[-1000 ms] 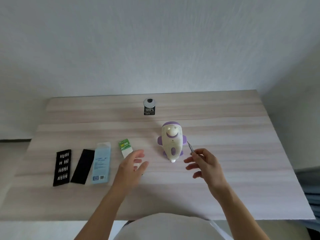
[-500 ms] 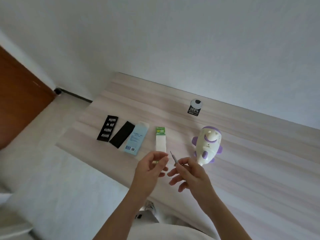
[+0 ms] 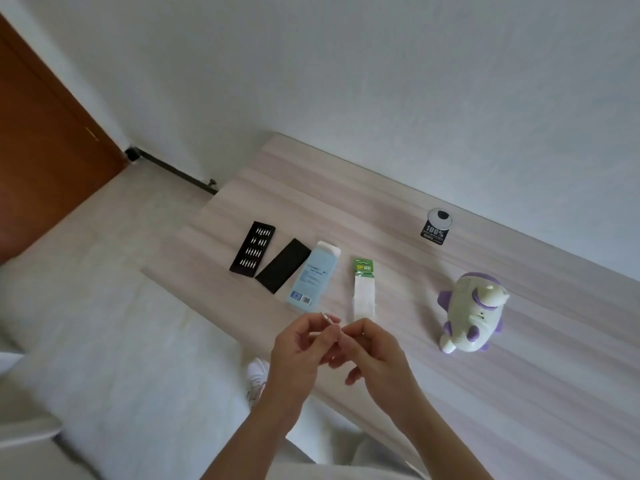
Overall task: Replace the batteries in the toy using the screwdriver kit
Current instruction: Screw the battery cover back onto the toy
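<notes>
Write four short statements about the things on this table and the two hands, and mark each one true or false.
1. The left hand and the right hand both pinch the thin screwdriver. True.
2. The right hand rests on the toy. False: the toy lies on the table apart from both hands, and neither touches it.
3. The bit tray lies beside the black lid. True.
4. The battery pack lies between the bit tray and the black lid. False: it lies between the blue box and the toy.
</notes>
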A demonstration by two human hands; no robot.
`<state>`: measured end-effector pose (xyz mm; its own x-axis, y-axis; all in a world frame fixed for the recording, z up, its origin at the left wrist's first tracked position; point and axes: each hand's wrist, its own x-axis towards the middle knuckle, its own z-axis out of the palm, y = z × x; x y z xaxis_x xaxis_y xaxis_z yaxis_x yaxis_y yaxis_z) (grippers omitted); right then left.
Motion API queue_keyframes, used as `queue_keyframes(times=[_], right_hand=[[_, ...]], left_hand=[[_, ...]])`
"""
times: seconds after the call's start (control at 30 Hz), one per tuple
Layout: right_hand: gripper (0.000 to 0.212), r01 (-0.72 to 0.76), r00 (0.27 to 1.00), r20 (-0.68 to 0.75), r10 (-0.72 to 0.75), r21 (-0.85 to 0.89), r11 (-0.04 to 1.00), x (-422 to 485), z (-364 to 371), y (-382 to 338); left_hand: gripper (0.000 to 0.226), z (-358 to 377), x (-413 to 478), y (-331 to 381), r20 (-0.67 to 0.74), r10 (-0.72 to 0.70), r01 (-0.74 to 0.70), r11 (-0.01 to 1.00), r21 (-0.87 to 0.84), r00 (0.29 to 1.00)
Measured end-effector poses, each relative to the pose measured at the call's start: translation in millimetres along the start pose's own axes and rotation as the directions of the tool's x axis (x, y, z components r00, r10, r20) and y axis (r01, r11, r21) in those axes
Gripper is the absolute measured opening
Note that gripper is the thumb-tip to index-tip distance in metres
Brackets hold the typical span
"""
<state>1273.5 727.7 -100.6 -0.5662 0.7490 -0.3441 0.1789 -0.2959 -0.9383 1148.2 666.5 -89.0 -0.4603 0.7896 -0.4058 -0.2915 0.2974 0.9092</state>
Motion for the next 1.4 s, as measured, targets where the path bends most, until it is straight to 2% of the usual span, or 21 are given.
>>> queue_keyframes(times=[0.1, 0.2, 0.3, 0.37, 0.47, 0.63, 0.73, 0.87, 1.03, 1.17, 1.27, 1.33, 1.4], right_hand=[[0.010, -0.001, 0.999, -0.044, -0.001, -0.051, 0.999, 23, 25, -4], [0.008, -0.015, 0.997, -0.079, 0.005, -0.129, 0.991, 48, 58, -9], [0.005, -0.030, 0.990, -0.143, -0.004, -0.233, 0.972, 77, 89, -20], [0.005, -0.038, 0.977, -0.213, -0.015, -0.240, 0.970, 101, 109, -31], [0.007, -0.035, 0.956, -0.291, -0.041, -0.254, 0.967, 135, 135, -49], [0.009, -0.030, 0.946, -0.323, -0.027, -0.170, 0.985, 167, 167, -75], [0.009, -0.055, 0.934, -0.357, 0.033, -0.054, 0.997, 180, 176, -83], [0.007, -0.092, 0.921, -0.376, 0.103, 0.047, 0.995, 189, 177, -88], [0.005, -0.089, 0.893, -0.440, 0.095, 0.034, 0.995, 194, 168, -93], [0.005, -0.056, 0.867, -0.492, 0.078, 0.058, 0.997, 191, 160, -92], [0.008, -0.031, 0.822, -0.551, 0.143, 0.208, 0.978, 188, 157, -91], [0.009, 0.005, 0.779, -0.597, 0.192, 0.312, 0.950, 186, 150, -91], [0.011, 0.033, 0.764, -0.618, 0.184, 0.323, 0.946, 181, 140, -92]], left_hand=[[0.020, -28, 22, 5, 0.030, -0.040, 0.041, 0.998, -0.046, 0.999], [0.026, -66, 50, 13, 0.072, -0.066, 0.067, 0.998, -0.011, 0.995], [0.018, -106, 79, 28, 0.120, -0.092, 0.094, 0.995, -0.015, 0.988], [0.016, -132, 101, 38, 0.153, -0.098, 0.107, 0.993, -0.052, 0.983], [0.012, -162, 135, 54, 0.243, -0.092, 0.095, 0.995, -0.003, 0.966], [0.009, -190, 169, 74, 0.340, -0.045, -0.008, 0.988, 0.153, 0.939], [0.007, -201, 183, 82, 0.347, 0.043, -0.147, 0.949, 0.279, 0.937], [0.002, -202, 198, 89, 0.356, 0.129, -0.252, 0.912, 0.325, 0.926], [0.007, -194, 218, 90, 0.452, 0.217, -0.402, 0.840, 0.365, 0.865], [0.006, -181, 216, 89, 0.485, 0.241, -0.446, 0.816, 0.369, 0.841], [0.004, -171, 219, 90, 0.514, 0.285, -0.520, 0.755, 0.399, 0.809], [0.006, -167, 220, 87, 0.505, 0.284, -0.527, 0.725, 0.443, 0.815], [0.006, -168, 218, 81, 0.472, 0.284, -0.512, 0.718, 0.472, 0.835]])
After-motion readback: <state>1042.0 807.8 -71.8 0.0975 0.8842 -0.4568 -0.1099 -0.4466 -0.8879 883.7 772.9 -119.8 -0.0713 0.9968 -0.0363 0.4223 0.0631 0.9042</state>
